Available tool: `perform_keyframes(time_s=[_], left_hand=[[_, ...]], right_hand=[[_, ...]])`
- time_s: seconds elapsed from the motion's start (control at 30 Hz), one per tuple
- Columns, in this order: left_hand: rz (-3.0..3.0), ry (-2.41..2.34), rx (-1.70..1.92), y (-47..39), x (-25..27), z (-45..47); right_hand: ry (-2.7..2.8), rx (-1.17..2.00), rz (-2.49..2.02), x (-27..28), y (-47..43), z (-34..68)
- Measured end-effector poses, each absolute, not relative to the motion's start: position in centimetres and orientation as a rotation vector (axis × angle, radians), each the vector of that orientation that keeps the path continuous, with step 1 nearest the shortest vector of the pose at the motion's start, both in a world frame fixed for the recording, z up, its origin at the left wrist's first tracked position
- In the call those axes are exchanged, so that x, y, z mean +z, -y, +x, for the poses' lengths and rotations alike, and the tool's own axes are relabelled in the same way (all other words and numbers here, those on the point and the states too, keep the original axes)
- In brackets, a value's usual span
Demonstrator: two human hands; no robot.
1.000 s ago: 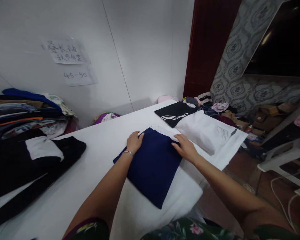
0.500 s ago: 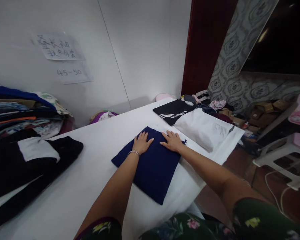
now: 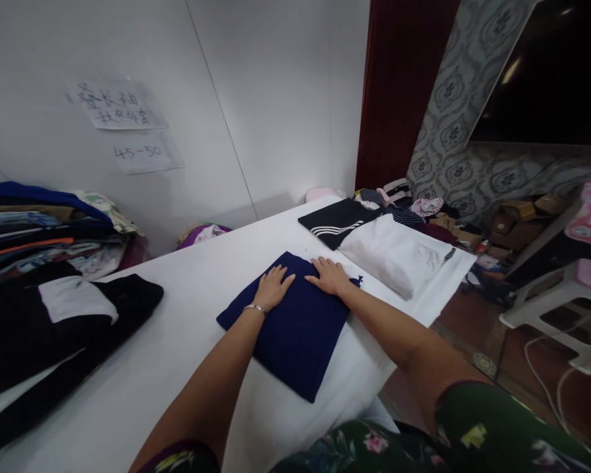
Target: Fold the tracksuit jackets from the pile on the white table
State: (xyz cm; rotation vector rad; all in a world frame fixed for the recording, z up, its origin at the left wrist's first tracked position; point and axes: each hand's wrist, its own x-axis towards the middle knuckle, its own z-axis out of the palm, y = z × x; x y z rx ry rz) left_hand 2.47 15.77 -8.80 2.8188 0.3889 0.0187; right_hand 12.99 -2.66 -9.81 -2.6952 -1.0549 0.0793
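A folded navy blue garment [image 3: 295, 335] lies flat on the white table [image 3: 187, 341] in front of me; its exact kind does not show. My left hand [image 3: 272, 288] rests palm down on its far left part, fingers stretched out, a bracelet at the wrist. Near its far right edge lies my right hand [image 3: 329, 274], also flat with fingers apart. Beneath the navy garment, pale white cloth or packaging [image 3: 270, 420] shows along the near side.
A black and white garment [image 3: 10, 341] spreads over the table's left. Behind it rises a stack of folded clothes [image 3: 44, 220]. Toward the far right lie a black garment with white stripes [image 3: 335, 223] and a white bundle [image 3: 384, 253]. A stool [image 3: 546, 302] stands on the floor.
Both hands stay flat on the navy garment, with hardly any change in their place on it. The whole view has shifted slightly.
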Motion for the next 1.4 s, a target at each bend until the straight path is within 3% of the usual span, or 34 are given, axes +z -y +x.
perform_keyframes(time_s=[0.37,0.5,0.8,0.93,1.23,1.4], left_hand=[[2.669,-0.733,0.346,-15.5,-10.1,-10.8],[2.371,-0.887,0.454,-15.0,-11.1,-13.8],[1.484,-0.996,0.33,-12.4,-9.5,-14.6],[1.528,-1.026,0.238,-11.6,-8.4,-13.1],[1.436,-1.015,0.574,-15.6,-7.7,-14.0],[1.624,-1.174,0.351,-18.4,-7.9,-16.7]], right_hand=[[1.038,0.365,-2.684,-7.9,3.3,15.2],[0.934,0.327,-2.768,-8.0,6.6,17.2],[0.841,0.227,-2.588,-9.6,9.5,17.0],[0.623,0.357,-2.489,-8.4,8.6,17.1],[0.583,0.476,-2.182,-9.2,9.9,11.9],[0.83,0.406,-2.51,-9.0,11.1,8.3]])
